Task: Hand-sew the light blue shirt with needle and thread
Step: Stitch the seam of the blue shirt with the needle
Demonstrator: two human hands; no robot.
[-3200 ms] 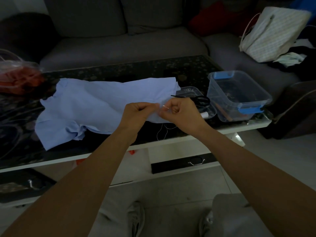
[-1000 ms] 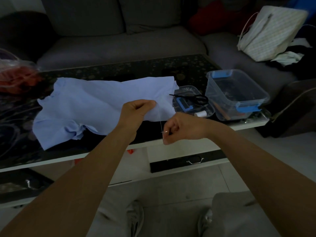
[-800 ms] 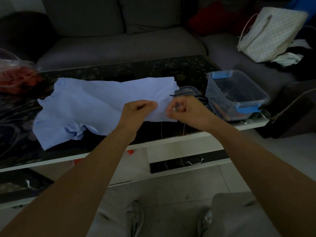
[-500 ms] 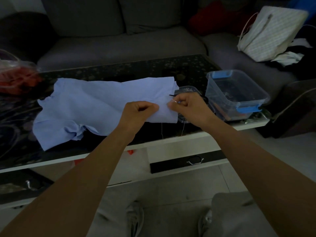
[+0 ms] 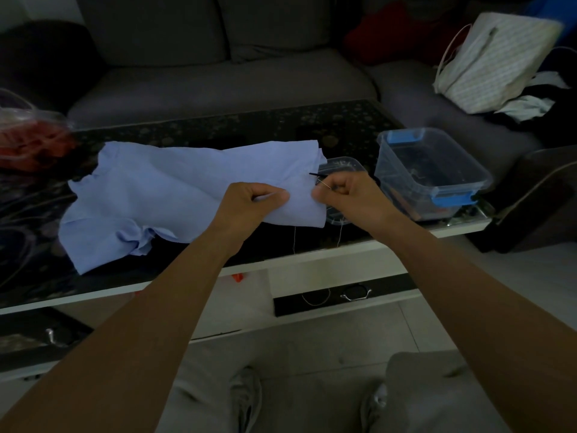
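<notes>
Seemingly mid-stitch, frame centre: left hand pinches the light blue shirt, right hand pinches the needle at its edge (thread dangling slack); next, push through, draw taut

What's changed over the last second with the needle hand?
The right hand, pinching the needle, rose back to the edge of the light blue shirt. The left hand kept its grip on that edge; the shirt stayed put.
</notes>
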